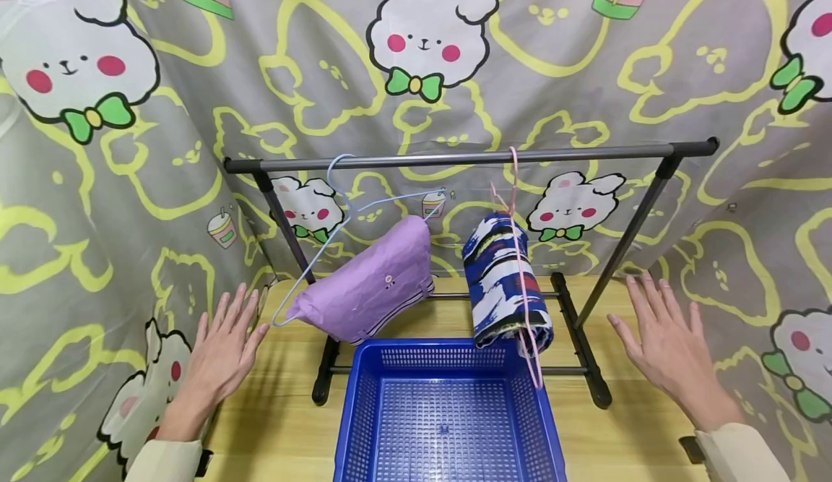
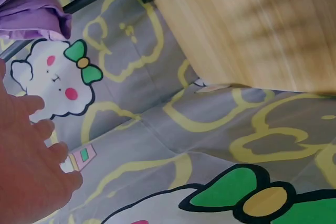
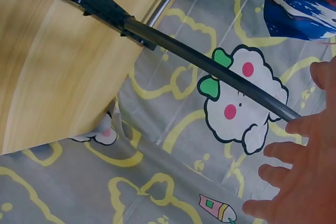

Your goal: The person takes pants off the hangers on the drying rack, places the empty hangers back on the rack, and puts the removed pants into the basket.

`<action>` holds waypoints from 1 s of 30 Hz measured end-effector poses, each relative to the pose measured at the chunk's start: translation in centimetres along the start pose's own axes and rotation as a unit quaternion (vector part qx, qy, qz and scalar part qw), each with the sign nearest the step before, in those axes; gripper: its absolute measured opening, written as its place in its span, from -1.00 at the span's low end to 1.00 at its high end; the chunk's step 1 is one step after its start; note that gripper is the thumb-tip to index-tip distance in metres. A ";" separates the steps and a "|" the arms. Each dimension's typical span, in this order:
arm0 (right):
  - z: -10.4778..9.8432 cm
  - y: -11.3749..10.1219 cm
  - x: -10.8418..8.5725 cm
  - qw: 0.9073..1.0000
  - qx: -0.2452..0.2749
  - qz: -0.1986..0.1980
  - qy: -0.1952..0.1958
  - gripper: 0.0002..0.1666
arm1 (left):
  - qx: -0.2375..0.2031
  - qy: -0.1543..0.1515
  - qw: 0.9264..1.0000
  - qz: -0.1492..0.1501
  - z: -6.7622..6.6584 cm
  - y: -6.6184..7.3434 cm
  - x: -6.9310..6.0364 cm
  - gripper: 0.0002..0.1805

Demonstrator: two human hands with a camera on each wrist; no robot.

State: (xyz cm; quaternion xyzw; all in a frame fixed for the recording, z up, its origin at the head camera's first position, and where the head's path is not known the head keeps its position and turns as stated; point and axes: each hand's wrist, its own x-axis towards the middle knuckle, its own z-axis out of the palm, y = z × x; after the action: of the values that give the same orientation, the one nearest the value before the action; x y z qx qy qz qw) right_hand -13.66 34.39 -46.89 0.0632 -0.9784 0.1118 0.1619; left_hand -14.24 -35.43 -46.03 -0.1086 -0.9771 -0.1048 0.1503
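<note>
My left hand point(image 1: 224, 352) is held out with straight, spread fingers and holds nothing, left of the rack. Nearest to it is a blue hanger point(image 1: 321, 245) hooked on the bar, with a folded purple garment point(image 1: 373, 276) draped over it. On the right side, my right hand point(image 1: 669, 345) likewise has its fingers spread and grips nothing, beyond the rack's right leg. A pink hanger point(image 1: 523, 280) hangs from the bar, turned nearly edge-on, carrying a folded blue, white and black patterned garment point(image 1: 497, 280). The right wrist view shows that garment's lower end point(image 3: 302, 9).
A dark metal clothes rack point(image 1: 442, 160) stands on a light wooden table point(image 1: 286, 424). In front of it sits a blue plastic basket point(image 1: 448, 424) whose visible floor is bare. A grey cartoon-print curtain point(image 1: 552, 56) surrounds the table at the back and both sides.
</note>
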 end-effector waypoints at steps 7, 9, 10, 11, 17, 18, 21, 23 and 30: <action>0.4 -0.3 -0.2 1.000 0.002 -0.004 -0.002 -0.08 | -0.001 0.001 1.000 -0.002 -0.5 0.2 -0.1 -0.30; 0.3 -0.5 -0.2 1.000 0.002 -0.005 -0.001 -0.09 | -0.002 0.001 1.000 -0.001 -0.8 0.3 -0.1 -0.31; 0.2 -0.6 -0.2 1.000 0.003 -0.004 0.000 -0.09 | -0.002 0.002 1.000 -0.001 -0.9 0.4 -0.1 -0.31; 0.1 -0.7 -0.1 1.000 0.003 -0.004 0.002 -0.09 | -0.002 0.003 1.000 0.000 -1.1 0.5 -0.1 -0.31; -0.7 -1.6 0.0 1.000 0.009 -0.006 0.019 -0.11 | -0.003 0.003 1.000 0.003 -2.1 1.1 0.2 -0.32; -0.8 -1.8 0.0 1.000 0.011 -0.007 0.024 -0.12 | -0.004 0.004 1.000 0.003 -2.2 1.3 0.2 -0.32; -1.3 -2.4 -0.2 0.999 0.020 -0.012 0.046 -0.16 | -0.011 0.018 1.000 0.009 -2.7 1.8 0.5 -0.32; -1.8 -3.0 -0.4 0.997 0.034 -0.020 0.069 -0.20 | -0.019 0.039 0.999 0.016 -2.9 2.2 0.7 -0.33; -4.0 -5.8 -1.0 0.983 0.148 -0.014 0.106 -0.33 | -0.069 0.143 0.987 0.041 -4.0 3.8 1.8 -0.40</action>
State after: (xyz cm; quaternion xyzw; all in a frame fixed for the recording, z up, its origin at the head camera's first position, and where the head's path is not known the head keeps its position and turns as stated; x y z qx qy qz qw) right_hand -10.58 29.84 -42.42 0.0882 -0.9274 0.2587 0.2554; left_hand -13.96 -32.46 -41.10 -0.1430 -0.9307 -0.1796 0.2847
